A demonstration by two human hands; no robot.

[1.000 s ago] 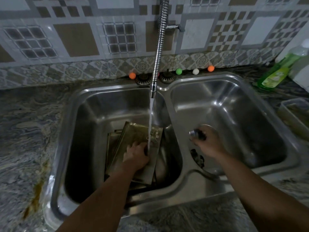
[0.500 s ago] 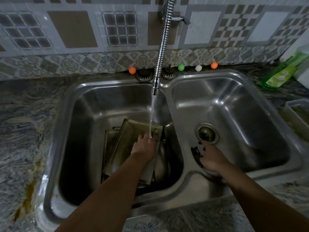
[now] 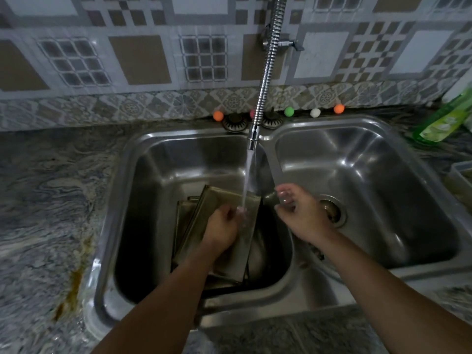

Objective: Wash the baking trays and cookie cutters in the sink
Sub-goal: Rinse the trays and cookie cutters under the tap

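Two dull, brownish baking trays lie stacked in the left basin (image 3: 158,175): the upper tray (image 3: 217,200) is tilted across the lower tray (image 3: 184,215). Water runs from the faucet nozzle (image 3: 252,139) onto the upper tray. My left hand (image 3: 221,228) rests on that tray with its fingertips in the stream. My right hand (image 3: 300,214) hovers over the divider between the basins, fingers loosely curled, and I see nothing in it. Small dark pieces (image 3: 316,251), perhaps cookie cutters, lie at the front left of the right basin (image 3: 383,162), partly hidden by my right forearm.
The right basin has a drain (image 3: 333,213). Two sink strainers (image 3: 233,121) and several small coloured balls (image 3: 217,115) sit on the back ledge. A green soap bottle (image 3: 444,121) and a clear container (image 3: 462,175) stand on the stone counter at the right.
My right hand left the dark pieces at the front of the right basin and moved up and left toward the stream. My left hand slid slightly up the tray into the water.
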